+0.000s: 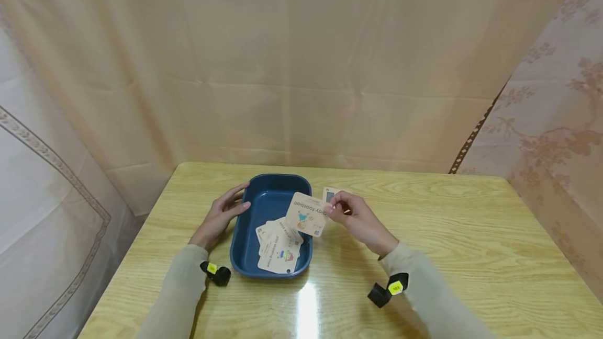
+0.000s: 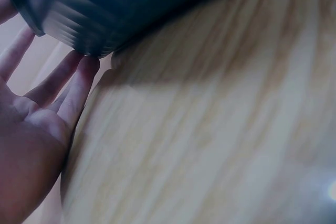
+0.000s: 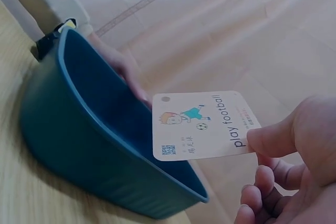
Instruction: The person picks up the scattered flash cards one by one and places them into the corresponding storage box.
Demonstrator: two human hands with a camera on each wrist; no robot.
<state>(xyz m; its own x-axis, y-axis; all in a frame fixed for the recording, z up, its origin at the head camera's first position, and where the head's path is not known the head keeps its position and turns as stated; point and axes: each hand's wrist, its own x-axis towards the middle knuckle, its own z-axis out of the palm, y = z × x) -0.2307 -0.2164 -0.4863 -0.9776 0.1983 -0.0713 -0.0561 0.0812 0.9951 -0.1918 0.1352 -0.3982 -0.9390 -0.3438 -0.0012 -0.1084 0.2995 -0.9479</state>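
A blue rectangular basin [image 1: 237, 255] stands on the table with several overlapping picture cards [image 1: 278, 260] inside. My left hand [image 1: 219, 222] holds its left side, thumb at the rim and other fingers against the outer wall; in the left wrist view, fingertips [image 2: 90, 62] meet that wall. Between thumb and fingers of my right hand [image 1: 363, 222] is a "play football" card [image 1: 301, 213], picture side up. It shows a child kicking a ball [image 3: 202, 126]. The card overlaps the basin's right rim in the head view. Another card [image 1: 328, 191] lies partly hidden behind my right hand.
The light wood-grain table [image 1: 447, 234] stretches to the right of the basin. A beige curtain [image 1: 301, 67] hangs along its back edge, with patterned cloths [image 1: 565, 93] at the sides. Each sleeve carries a small black wrist camera [image 1: 387, 292].
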